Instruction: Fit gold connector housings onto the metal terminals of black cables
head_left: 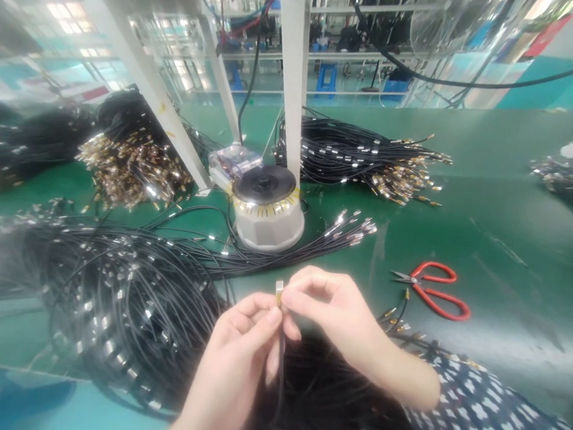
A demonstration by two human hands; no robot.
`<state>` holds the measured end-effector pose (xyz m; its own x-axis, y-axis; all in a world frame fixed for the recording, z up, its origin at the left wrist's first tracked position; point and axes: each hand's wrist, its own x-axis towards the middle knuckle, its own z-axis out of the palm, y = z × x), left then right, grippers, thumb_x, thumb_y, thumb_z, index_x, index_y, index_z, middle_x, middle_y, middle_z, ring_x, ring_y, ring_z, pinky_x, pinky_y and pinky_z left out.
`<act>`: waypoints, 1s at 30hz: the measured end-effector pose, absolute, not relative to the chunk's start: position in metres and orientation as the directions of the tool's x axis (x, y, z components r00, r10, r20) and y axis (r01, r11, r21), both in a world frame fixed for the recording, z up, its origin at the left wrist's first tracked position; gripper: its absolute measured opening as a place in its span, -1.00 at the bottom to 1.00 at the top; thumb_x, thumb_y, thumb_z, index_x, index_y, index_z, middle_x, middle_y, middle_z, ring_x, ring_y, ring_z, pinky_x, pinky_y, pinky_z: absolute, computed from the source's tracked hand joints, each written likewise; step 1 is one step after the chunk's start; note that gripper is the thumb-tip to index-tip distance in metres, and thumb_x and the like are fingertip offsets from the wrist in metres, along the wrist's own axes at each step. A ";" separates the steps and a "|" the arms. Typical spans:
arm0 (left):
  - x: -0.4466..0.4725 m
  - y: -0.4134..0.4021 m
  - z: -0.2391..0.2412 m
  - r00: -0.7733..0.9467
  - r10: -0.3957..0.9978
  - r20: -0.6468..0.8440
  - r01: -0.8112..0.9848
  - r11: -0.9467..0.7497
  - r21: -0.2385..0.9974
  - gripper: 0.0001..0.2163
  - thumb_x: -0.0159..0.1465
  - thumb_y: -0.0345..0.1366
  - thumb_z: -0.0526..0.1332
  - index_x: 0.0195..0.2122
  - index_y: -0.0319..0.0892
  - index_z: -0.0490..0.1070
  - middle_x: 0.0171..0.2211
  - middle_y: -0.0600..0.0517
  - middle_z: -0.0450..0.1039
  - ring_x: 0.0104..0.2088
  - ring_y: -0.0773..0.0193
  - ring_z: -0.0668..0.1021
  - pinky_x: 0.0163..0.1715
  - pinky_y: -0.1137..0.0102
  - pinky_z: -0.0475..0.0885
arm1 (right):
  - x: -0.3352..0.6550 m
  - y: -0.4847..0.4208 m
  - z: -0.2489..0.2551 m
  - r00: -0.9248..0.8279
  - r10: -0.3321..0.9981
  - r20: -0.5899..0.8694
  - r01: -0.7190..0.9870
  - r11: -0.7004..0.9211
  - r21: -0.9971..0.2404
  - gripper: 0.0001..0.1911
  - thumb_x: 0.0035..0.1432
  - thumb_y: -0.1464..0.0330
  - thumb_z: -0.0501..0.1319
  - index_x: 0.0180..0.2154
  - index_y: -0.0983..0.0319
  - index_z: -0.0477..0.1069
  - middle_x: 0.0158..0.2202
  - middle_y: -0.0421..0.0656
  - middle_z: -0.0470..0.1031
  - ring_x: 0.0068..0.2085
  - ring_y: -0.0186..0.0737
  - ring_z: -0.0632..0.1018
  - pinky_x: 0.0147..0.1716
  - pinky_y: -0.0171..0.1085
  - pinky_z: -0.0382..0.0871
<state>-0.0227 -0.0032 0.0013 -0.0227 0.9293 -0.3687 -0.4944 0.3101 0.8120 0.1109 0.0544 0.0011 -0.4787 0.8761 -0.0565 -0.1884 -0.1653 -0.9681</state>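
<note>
No brand or label we can actually read here. The marks on the yellow band around the round white dispenser (268, 207) are too blurry.

We're holding one thin black cable (280, 358) close in front of us, low in the middle of the view, over a dark cable bundle (330, 406). Its long axis runs pretty much straight up and down in the view. The small metal tip (279, 286) points up and away from us toward the dispenser.

Our left hand (238, 358) has thumb and forefinger pinched on the cable just under the tip. Our right hand (333, 313) pinches at the tip itself, with the other fingers loosely curled. The fingertips of both hands nearly touch.

Red-handled scissors (433, 291) lie on the green table (517, 215), off to the right.
</note>
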 end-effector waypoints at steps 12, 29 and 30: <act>-0.023 -0.001 -0.001 0.020 0.923 -0.385 -0.442 0.353 0.824 -0.80 0.13 -0.24 0.38 -0.40 -0.21 0.39 -0.60 0.12 0.45 -0.79 0.55 0.28 -0.80 0.63 0.13 | 0.109 0.053 -0.003 -0.370 0.928 0.051 -0.114 0.009 -0.993 -0.84 0.10 0.39 0.29 -0.51 0.26 0.42 -0.41 -0.20 0.41 -0.31 -0.26 0.45 -0.17 -0.18 0.29; -0.020 -0.001 -0.003 -0.089 0.922 -0.377 -0.492 0.289 0.822 -0.73 0.05 -0.25 0.43 -0.53 -0.21 0.32 -0.62 0.12 0.49 -0.82 0.49 0.36 -0.86 0.62 0.22 | 0.110 0.053 -0.002 -0.367 0.927 0.078 -0.045 0.066 -0.997 -0.86 0.10 0.41 0.30 -0.50 0.28 0.50 -0.41 -0.18 0.48 -0.31 -0.25 0.50 -0.19 -0.23 0.34; -0.020 -0.001 -0.003 -0.094 0.922 -0.376 -0.488 0.287 0.824 -0.73 0.05 -0.25 0.43 -0.53 -0.21 0.32 -0.62 0.12 0.49 -0.82 0.49 0.37 -0.86 0.61 0.22 | 0.110 0.053 -0.001 -0.363 0.928 0.080 -0.034 0.073 -0.997 -0.86 0.10 0.42 0.30 -0.49 0.28 0.50 -0.41 -0.18 0.48 -0.31 -0.26 0.50 -0.19 -0.23 0.34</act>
